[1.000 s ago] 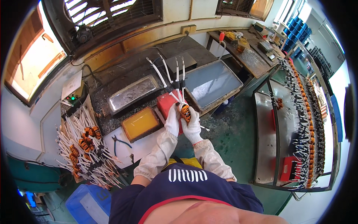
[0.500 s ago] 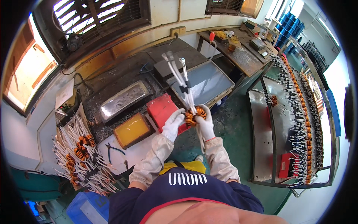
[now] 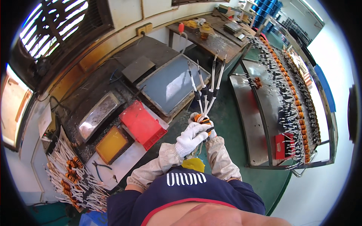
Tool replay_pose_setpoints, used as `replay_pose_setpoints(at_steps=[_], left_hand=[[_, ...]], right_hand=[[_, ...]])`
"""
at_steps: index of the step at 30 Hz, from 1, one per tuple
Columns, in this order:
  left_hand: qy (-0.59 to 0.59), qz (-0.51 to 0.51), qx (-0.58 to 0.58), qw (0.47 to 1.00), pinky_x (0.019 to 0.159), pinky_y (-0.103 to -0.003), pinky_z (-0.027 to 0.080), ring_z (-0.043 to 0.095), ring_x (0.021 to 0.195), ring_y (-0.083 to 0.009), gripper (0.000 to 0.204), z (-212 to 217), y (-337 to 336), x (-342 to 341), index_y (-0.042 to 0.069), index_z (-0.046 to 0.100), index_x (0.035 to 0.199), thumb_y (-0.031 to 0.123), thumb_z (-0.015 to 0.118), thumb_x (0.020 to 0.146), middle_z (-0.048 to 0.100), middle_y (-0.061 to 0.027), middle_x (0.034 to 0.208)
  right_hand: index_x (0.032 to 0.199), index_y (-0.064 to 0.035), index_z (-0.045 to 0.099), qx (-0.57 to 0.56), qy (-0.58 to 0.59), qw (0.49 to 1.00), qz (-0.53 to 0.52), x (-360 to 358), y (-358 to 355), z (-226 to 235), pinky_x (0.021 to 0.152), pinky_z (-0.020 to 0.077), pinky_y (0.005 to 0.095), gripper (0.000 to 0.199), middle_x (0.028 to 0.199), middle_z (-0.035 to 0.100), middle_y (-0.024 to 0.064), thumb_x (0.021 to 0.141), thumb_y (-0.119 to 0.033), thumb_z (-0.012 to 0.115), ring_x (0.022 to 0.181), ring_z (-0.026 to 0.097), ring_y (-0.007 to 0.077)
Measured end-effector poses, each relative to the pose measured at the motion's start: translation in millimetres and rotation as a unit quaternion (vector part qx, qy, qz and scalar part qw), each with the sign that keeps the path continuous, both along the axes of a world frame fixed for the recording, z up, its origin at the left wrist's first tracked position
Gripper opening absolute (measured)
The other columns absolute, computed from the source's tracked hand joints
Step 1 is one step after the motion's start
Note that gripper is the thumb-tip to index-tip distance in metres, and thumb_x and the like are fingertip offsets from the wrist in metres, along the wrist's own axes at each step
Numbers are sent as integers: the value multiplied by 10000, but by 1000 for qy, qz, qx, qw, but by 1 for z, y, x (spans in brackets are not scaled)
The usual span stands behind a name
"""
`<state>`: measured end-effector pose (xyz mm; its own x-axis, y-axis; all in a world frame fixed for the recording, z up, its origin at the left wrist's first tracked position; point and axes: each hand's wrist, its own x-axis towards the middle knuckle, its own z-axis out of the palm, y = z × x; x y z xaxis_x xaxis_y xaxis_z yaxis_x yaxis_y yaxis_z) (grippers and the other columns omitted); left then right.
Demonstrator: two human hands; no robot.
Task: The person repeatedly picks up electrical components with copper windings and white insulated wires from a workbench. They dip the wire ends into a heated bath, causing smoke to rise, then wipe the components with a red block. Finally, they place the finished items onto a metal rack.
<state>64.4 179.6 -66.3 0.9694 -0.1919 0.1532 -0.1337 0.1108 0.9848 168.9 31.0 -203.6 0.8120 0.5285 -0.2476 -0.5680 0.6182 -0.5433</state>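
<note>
On our far left a big pile of coils (image 3: 71, 180) with white leads lies on the surface (image 3: 124, 165), and we think these are waiting their turn, so a lot of work looks left. Next to them lie small pliers (image 3: 98, 170), then a yellow tray (image 3: 111, 144), a shiny metal tray (image 3: 98, 116) and a red box (image 3: 143, 124), all close together, so there is not much room there. In the middle we hold one orange coil (image 3: 203, 121) up in front of us, above the green floor (image 3: 226, 124) and just past the edge of the surface. Our left hand (image 3: 190, 138), in a white glove, is wrapped tight around the coil. Our right hand (image 3: 211, 132) is mostly hidden behind it, and it looks closed on the coil too. The coil's four long white leads (image 3: 205, 81) stick up and fan out over the grey flat tray (image 3: 169, 84). To the right stands a long metal rack (image 3: 256, 113) with rows of coils (image 3: 298, 105) already laid on it, so we think many are done. The gap between surface and rack is narrow, and the tall leads could bump either side. The rack's near part is bare.
</note>
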Motion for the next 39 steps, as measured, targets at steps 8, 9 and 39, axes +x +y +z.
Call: replay_pose_setpoints(at_steps=[8, 9, 39], left_hand=[[28, -6, 4, 1000, 943, -274, 466, 564, 1087, -144, 306, -10, -17, 27, 27, 621, 1257, 139, 599, 972, 549, -69, 1159], [37, -1, 2, 999, 940, -275, 469, 568, 1083, -140, 312, -15, -17, 31, 31, 610, 1267, 139, 597, 975, 557, -68, 1167], [305, 225, -382, 843, 525, -170, 489, 647, 647, -124, 257, -105, -95, 170, 59, 646, 1141, 270, 592, 1004, 701, -72, 893]], right_hand=[[1166, -14, 592, 27, -92, 995, 16, 14, -26, 23, 861, 531, 326, 298, 1106, 627, 101, 908, -162, 567, 970, 633, 201], [1128, -12, 591, -35, -44, 998, 2, 10, -28, 50, 836, 537, 314, 272, 1075, 630, 101, 893, -146, 568, 941, 640, 199], [1238, -168, 612, -623, -391, 677, -14, 71, -138, 92, 864, 529, 379, 465, 1099, 627, 116, 779, -110, 667, 1000, 655, 330]])
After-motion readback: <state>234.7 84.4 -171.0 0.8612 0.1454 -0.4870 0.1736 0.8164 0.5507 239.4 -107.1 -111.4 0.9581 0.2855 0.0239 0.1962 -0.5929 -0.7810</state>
